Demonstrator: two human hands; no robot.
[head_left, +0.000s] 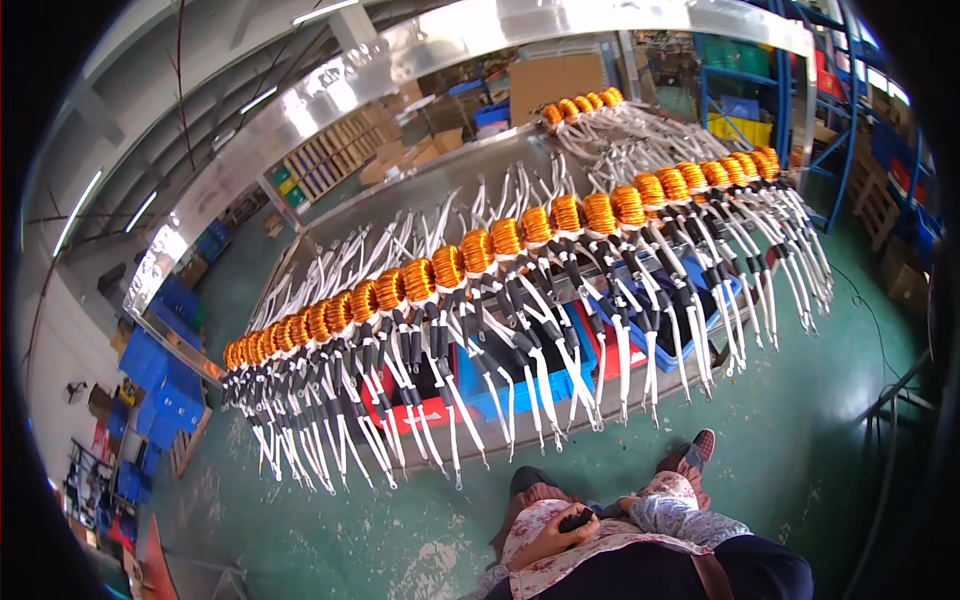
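Left hand [556,537] is curled around a small black object [577,521] held close against the body, while the right hand [628,505] rests just beside it, hidden enough that I cannot tell whether it grips anything. Judging from the loose, low hold, the black object could slip to the green floor [800,420] between the shoes [690,455]. Beyond stands the table [560,405], its edge fringed with dangling white and black leads from a long row of orange wound coils [500,240], with red and blue bins [480,385] beneath, crowding any reach.
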